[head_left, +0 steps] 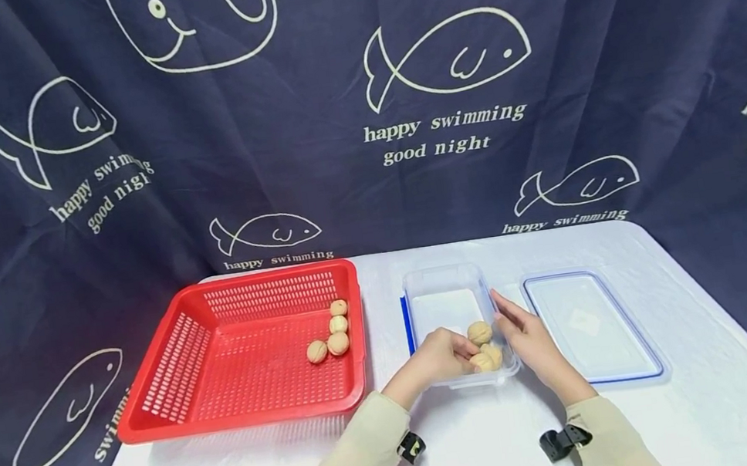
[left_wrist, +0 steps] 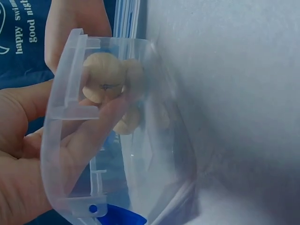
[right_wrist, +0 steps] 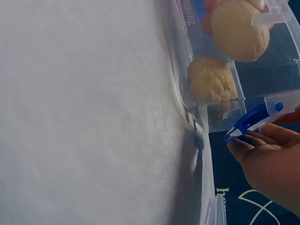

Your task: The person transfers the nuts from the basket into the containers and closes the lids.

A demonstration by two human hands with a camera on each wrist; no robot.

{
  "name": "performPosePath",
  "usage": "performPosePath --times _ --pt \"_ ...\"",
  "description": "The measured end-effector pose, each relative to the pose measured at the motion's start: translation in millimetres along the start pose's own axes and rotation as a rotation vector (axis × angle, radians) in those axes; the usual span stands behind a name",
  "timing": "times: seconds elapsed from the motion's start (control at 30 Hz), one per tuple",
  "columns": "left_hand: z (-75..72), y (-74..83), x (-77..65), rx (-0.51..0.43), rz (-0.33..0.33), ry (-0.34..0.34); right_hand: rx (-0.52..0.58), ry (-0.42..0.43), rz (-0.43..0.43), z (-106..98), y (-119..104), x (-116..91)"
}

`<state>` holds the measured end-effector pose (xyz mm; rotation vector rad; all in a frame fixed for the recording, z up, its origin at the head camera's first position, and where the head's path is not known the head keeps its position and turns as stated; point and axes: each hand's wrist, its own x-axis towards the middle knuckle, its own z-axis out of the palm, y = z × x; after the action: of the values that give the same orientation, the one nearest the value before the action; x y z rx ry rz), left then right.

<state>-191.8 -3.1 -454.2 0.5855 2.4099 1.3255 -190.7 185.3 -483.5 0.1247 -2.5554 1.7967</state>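
A clear plastic food container with blue side latches stands on the table. My left hand reaches over its near left side and pinches a walnut with thumb and fingers, low at the near end. Other walnuts lie close by, one walnut just beyond the fingers and another walnut near the right wall. My right hand holds the container's right side, thumb at the rim and fingers outside beside the lowered blue latch.
A red perforated basket stands at the left, with several walnuts along its right side. The container's blue-edged lid lies flat on the white table at the right. A dark fish-print curtain hangs behind.
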Motion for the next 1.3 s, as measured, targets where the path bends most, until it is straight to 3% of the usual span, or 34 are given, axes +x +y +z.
performPosePath --times 0.27,0.67,0.9,1.13,1.3 --pt "3.4 -4.2 3.2 0.033 0.003 -0.018 0.003 -0.001 0.009 0.8 -1.1 -0.2" --pt "13.4 -4.9 7.4 0.11 0.046 0.043 -0.013 0.008 0.022 0.5 -1.0 0.1" --pt "13.6 -5.2 7.1 0.158 0.045 0.033 -0.012 -0.001 0.026 0.7 -2.2 -1.0" --pt "4.8 2.1 1.1 0.209 0.064 0.074 -0.011 -0.009 0.021 2.3 -1.4 0.0" --pt "-15.0 26.3 -1.3 0.206 0.138 0.121 -0.017 0.004 0.021 1.4 -1.3 0.2"
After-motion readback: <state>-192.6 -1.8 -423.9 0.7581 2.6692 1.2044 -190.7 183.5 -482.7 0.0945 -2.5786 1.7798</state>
